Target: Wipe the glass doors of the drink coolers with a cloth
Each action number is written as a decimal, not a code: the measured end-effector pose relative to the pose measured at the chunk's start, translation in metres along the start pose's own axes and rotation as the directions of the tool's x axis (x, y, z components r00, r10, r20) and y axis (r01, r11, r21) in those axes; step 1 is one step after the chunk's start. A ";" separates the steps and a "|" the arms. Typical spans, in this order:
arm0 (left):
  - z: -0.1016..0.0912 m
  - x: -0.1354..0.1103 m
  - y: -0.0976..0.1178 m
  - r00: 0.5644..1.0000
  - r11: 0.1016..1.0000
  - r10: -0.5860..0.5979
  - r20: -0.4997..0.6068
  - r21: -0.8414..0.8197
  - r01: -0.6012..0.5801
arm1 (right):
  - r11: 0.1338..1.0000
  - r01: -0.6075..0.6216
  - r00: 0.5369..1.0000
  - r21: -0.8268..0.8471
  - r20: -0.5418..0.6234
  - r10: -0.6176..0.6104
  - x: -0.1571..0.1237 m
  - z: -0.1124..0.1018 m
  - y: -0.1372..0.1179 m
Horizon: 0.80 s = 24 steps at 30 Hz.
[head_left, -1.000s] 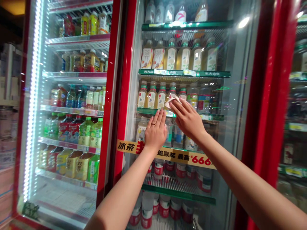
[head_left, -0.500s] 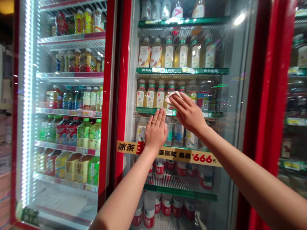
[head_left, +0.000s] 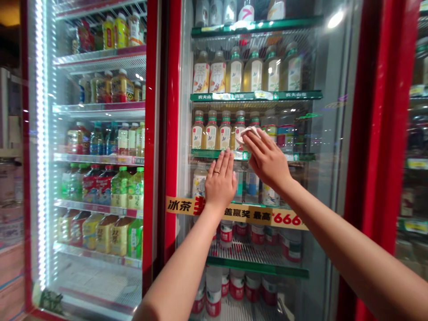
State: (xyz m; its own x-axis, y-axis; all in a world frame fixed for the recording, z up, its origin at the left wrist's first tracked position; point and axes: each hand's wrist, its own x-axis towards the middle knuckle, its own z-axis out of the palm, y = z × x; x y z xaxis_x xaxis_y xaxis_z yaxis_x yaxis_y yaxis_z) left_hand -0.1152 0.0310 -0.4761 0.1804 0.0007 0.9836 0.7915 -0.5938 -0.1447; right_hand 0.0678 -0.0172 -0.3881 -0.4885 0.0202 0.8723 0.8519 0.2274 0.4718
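Note:
My left hand (head_left: pixel 220 180) lies flat against the glass door (head_left: pixel 321 178) of a red-framed drinks fridge, fingers stretched up and close together, a ring on one finger. Just right of it, my right hand (head_left: pixel 267 158) presses a small white cloth (head_left: pixel 249 132) onto the same glass, fingers bent over the cloth. Behind the glass stand rows of tea bottles (head_left: pixel 214 131) on green-edged shelves. A yellow sticker strip (head_left: pixel 240 213) with red "666" runs across the door below both hands.
A second fridge door (head_left: pixel 100 147) on the left holds several colourful drink bottles and a bright white light strip (head_left: pixel 42 147). A red door frame (head_left: pixel 381 156) rises on the right, with another glass door beyond it. White-and-red bottles (head_left: pixel 230 285) fill the lowest shelves.
My right hand with the cloth has slid slightly up and to the right on the glass. The left hand stays flat in about the same place.

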 end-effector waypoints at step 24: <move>-0.005 0.000 -0.001 0.998 0.997 0.027 0.057 0.064 -0.031 | 0.994 -0.095 0.995 -0.052 0.005 0.095 -0.014 -0.014 0.010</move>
State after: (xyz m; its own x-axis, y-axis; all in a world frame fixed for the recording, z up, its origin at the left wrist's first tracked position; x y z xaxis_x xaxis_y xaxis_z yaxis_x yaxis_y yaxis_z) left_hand -0.1186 0.0276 -0.4754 0.2354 0.0306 0.9714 0.8213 -0.5407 -0.1820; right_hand 0.0859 -0.0292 -0.3938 -0.4059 0.0465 0.9127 0.9031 0.1736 0.3928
